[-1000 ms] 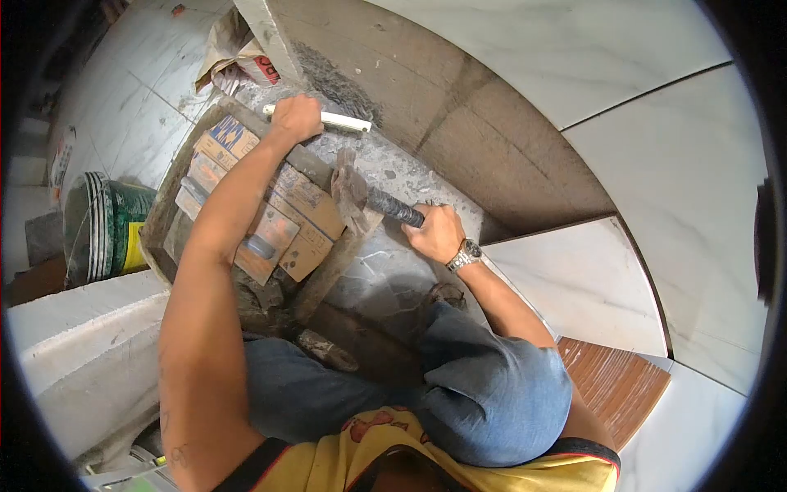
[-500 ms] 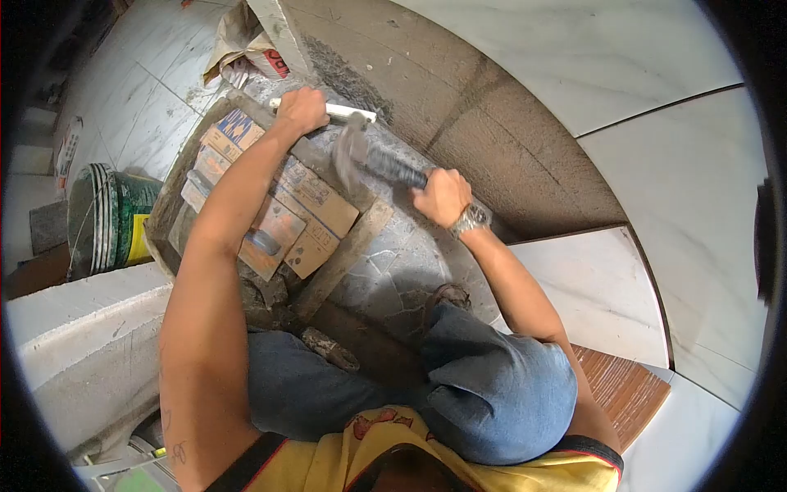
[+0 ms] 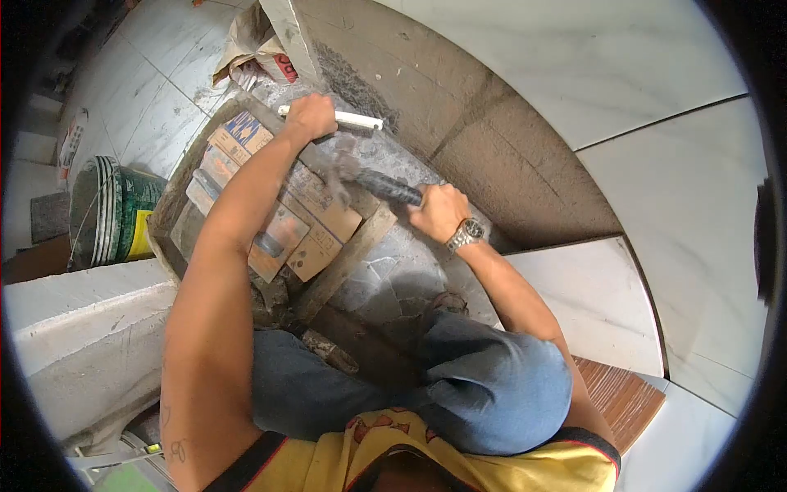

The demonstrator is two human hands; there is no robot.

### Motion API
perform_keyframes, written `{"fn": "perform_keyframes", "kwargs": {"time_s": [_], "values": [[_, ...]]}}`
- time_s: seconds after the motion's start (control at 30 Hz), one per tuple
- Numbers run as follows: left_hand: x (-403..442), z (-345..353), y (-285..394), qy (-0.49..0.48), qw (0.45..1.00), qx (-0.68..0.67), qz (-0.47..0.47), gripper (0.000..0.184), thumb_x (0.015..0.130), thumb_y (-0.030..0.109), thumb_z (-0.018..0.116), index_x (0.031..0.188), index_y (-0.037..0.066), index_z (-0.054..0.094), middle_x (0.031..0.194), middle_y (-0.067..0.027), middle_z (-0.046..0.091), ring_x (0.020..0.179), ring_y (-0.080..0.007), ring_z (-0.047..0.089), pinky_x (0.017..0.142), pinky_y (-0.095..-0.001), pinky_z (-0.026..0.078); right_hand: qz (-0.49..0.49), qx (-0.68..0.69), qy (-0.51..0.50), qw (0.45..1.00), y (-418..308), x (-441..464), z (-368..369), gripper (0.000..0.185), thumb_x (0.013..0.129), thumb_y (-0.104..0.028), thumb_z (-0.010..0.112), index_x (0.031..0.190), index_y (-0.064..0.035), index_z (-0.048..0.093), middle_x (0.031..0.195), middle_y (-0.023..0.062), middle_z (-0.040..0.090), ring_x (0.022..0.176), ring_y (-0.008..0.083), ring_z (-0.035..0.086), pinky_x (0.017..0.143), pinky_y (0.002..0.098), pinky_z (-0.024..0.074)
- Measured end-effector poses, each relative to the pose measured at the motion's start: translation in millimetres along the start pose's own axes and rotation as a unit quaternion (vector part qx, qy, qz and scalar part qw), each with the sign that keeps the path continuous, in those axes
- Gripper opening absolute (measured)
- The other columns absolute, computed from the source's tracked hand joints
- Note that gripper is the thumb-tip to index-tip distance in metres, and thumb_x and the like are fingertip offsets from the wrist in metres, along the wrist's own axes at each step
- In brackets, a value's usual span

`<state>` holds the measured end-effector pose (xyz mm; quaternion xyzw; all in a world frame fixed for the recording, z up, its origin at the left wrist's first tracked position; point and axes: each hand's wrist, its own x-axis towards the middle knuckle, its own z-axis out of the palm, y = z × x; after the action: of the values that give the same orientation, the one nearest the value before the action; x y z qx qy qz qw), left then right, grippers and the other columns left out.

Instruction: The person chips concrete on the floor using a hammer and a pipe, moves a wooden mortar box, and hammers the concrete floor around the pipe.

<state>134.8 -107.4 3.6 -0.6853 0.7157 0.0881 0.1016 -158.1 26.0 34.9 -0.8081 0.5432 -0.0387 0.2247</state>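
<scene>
Hammer (image 3: pixel 385 185) has swung back toward 7 o'clock from the end of the white bar (image 3: pixel 361 121) since half a second ago; its blurred head, at 11 o'clock of centre, suggests a mid-swing moment. The right hand's (image 3: pixel 443 215) fingers wrap its black handle; the left hand's (image 3: pixel 311 116) seem curled over the bar, whose position barely differs. Cardboard (image 3: pixel 325 221) lies at 7 o'clock of the hammer head, a bucket (image 3: pixel 141 205) at 9 o'clock.
</scene>
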Motion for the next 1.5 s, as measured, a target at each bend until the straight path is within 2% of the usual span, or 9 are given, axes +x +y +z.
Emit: {"fn": "perform_keyframes", "kwargs": {"time_s": [0.17,0.3,0.63,0.73,0.77,0.87,1.2,1.33,1.5], "values": [[0,-2,2,0.008,1.000,0.004,0.002,0.029,0.076,0.020,0.066,0.097,0.003,0.074,0.101,-0.0213,0.072,0.097,-0.0358,0.070,0.088,-0.0440,0.056,-0.139,0.159,0.117,0.970,-48,-34,-39,0.020,0.076,-0.024,0.068,0.081,-0.0047,0.070,0.070,0.0228,0.067,0.067,0.0376,0.069,0.066,0.0460,0.0556],[0,5,-2,0.020,1.000,-0.008,0.012,0.028,0.075,0.021,0.067,0.095,0.002,0.074,0.098,-0.0219,0.072,0.094,-0.0365,0.070,0.085,-0.0443,0.056,0.121,0.038,-0.004,0.992,20,19,8,0.027,0.078,-0.027,0.071,0.087,-0.0011,0.072,0.075,0.0238,0.069,0.074,0.0383,0.070,0.070,0.0463,0.0560],[2,3,-6,0.038,0.999,-0.012,0.033,0.029,0.072,0.022,0.070,0.092,0.002,0.074,0.093,-0.0208,0.072,0.090,-0.0357,0.071,0.081,-0.0452,0.057,-0.092,0.153,0.113,0.977,-53,-32,-50,0.025,0.077,-0.028,0.069,0.082,-0.0039,0.070,0.078,0.0226,0.069,0.070,0.0405,0.068,0.068,0.0476,0.0546],[2,1,-5,0.021,0.999,-0.013,0.032,0.029,0.071,0.022,0.071,0.093,0.002,0.074,0.095,-0.0202,0.072,0.090,-0.0356,0.071,0.082,-0.0449,0.057,-0.082,0.044,0.086,0.992,4,5,-5,0.026,0.077,-0.029,0.071,0.082,-0.0031,0.072,0.079,0.0236,0.069,0.075,0.0408,0.069,0.071,0.0479,0.0555],[1,3,-5,0.023,0.999,-0.015,0.030,0.030,0.071,0.021,0.071,0.093,0.002,0.074,0.095,-0.0200,0.072,0.090,-0.0355,0.071,0.082,-0.0448,0.057,0.104,0.009,0.002,0.995,15,23,7,0.028,0.077,-0.030,0.072,0.085,-0.0025,0.073,0.081,0.0248,0.070,0.079,0.0409,0.070,0.075,0.0475,0.0561],[1,7,-4,0.080,0.996,0.021,0.030,0.028,0.071,0.021,0.070,0.091,0.002,0.075,0.091,-0.0194,0.072,0.088,-0.0360,0.071,0.080,-0.0449,0.057,0.093,0.020,-0.010,0.995,11,15,1,0.029,0.077,-0.029,0.072,0.085,-0.0019,0.073,0.079,0.0253,0.069,0.078,0.0400,0.070,0.071,0.0462,0.0561],[1,-1,1,0.037,0.998,0.042,0.024,0.023,0.075,0.021,0.069,0.090,0.005,0.076,0.095,-0.0185,0.073,0.088,-0.0342,0.072,0.079,-0.0438,0.058,-0.232,0.179,0.174,0.940,-3,-12,-15,0.027,0.064,-0.022,0.068,0.088,-0.0101,0.071,0.069,0.0140,0.067,0.061,0.0323,0.066,0.060,0.0426,0.0544],[6,12,0,0.044,0.998,0.045,0.017,0.023,0.074,0.021,0.069,0.089,0.005,0.076,0.094,-0.0192,0.073,0.088,-0.0344,0.072,0.080,-0.0438,0.058,0.113,0.028,-0.005,0.993,39,27,24,0.026,0.074,-0.024,0.069,0.087,-0.0021,0.073,0.072,0.0237,0.068,0.069,0.0360,0.070,0.070,0.0460,0.0559],[6,8,-2,0.050,0.997,0.052,0.023,0.023,0.074,0.021,0.070,0.089,0.005,0.076,0.095,-0.0193,0.073,0.088,-0.0343,0.072,0.079,-0.0434,0.058,0.061,0.180,0.064,0.980,10,3,-4,0.027,0.075,-0.026,0.069,0.084,-0.0006,0.071,0.068,0.0255,0.064,0.066,0.0399,0.067,0.067,0.0457,0.0544]]}}
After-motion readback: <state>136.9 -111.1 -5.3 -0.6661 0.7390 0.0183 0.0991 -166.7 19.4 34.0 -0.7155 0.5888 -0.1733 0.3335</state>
